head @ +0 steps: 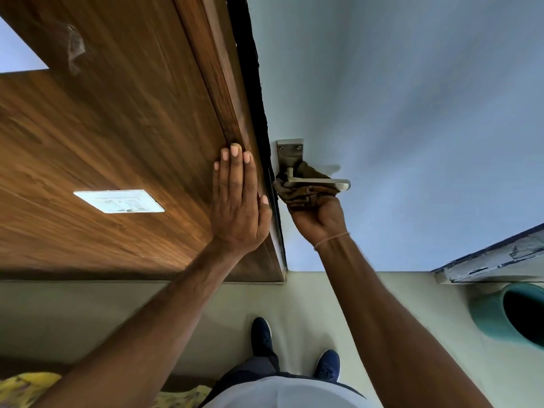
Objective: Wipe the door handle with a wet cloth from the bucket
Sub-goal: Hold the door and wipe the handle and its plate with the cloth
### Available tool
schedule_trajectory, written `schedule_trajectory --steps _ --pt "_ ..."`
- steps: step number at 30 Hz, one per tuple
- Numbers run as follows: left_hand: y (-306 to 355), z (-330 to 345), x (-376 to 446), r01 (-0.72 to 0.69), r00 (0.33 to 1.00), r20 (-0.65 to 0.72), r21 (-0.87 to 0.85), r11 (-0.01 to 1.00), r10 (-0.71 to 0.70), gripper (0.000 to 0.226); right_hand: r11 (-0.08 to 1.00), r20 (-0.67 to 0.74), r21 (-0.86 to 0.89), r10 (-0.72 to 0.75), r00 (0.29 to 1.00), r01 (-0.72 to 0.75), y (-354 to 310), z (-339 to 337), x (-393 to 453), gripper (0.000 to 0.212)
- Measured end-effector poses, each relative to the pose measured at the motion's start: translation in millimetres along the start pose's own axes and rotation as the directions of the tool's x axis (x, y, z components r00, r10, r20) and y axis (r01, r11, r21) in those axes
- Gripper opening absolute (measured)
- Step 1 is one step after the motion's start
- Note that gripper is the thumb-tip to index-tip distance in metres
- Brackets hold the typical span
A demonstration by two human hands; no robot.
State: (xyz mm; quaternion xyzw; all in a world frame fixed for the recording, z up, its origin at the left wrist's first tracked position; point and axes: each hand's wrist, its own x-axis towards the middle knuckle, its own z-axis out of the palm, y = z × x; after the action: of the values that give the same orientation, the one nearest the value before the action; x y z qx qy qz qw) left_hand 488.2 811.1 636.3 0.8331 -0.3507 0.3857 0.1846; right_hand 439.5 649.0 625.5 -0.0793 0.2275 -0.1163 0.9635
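Note:
A silver lever door handle (pixel 321 181) on its metal plate (pixel 290 151) is fixed to a pale blue door (pixel 412 113). A brown cloth (pixel 297 194) is wrapped under and around the lever. My right hand (pixel 316 214) is shut on the cloth and presses it against the handle from below. My left hand (pixel 240 201) lies flat and open on the brown wooden panel (pixel 132 128) beside the door's edge. A teal bucket (pixel 512 315) stands on the floor at the right, its inside dark.
A white switch plate (pixel 119 201) sits on the wooden panel. A peeling blue-white frame (pixel 494 260) runs at the right above the bucket. My two dark blue shoes (pixel 262 337) stand on the pale floor. Yellow fabric (pixel 26 387) shows at bottom left.

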Motion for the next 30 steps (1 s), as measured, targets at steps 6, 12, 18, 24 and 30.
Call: schedule_trajectory --steps 6,12,18,24,30 --pt "-2.3 2.8 -0.4 -0.017 1.0 0.005 -0.008 1.0 0.017 0.079 0.988 0.019 0.149 -0.035 0.999 0.032 -17.6 -18.6 4.6 0.077" --pt "-1.4 7.5 -0.7 0.002 1.0 -0.014 0.0 1.0 -0.002 0.079 0.983 -0.016 -0.161 -0.089 0.996 0.085 7.4 -21.8 20.3 0.05" --pt "0.0 11.6 -1.9 0.024 1.0 -0.005 -0.009 1.0 -0.024 0.08 0.856 -0.153 -0.489 -0.274 0.949 0.168 15.8 -18.5 8.7 0.042" --pt "-1.1 8.5 -0.4 0.001 1.0 -0.009 -0.009 1.0 -0.001 0.078 0.996 -0.126 -0.074 -0.056 0.99 0.047 -24.1 -13.0 8.4 0.039" --pt "-0.5 6.5 -0.4 0.001 1.0 -0.011 -0.008 1.0 -0.001 0.077 0.993 -0.121 0.034 -0.112 0.986 0.117 -62.1 -27.0 3.7 0.036"
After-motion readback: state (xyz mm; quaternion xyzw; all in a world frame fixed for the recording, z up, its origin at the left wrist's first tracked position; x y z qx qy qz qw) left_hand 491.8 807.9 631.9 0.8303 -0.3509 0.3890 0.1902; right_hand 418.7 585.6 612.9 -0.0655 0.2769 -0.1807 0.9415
